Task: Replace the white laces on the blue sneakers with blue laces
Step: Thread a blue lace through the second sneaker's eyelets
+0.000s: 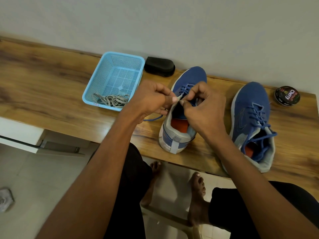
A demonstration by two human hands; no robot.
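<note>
Both hands (pixel 179 100) pinch the blue lace (pixel 185 88) at the centre sneaker (pixel 181 107)'s top eyelets; next, thread it through.

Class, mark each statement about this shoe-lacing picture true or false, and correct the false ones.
1. The old white laces lie in the blue basket. True.
2. Both hands work at the left sneaker. True: the left hand and right hand have their fingers at its collar, near the blue lace.
3. The right sneaker still has white laces. False: it is laced in blue.
4. The polish tin sits inside the basket. False: it stands on the wooden shelf, to the right of the right sneaker.
5. A black sponge lies beside the basket. True.
</note>
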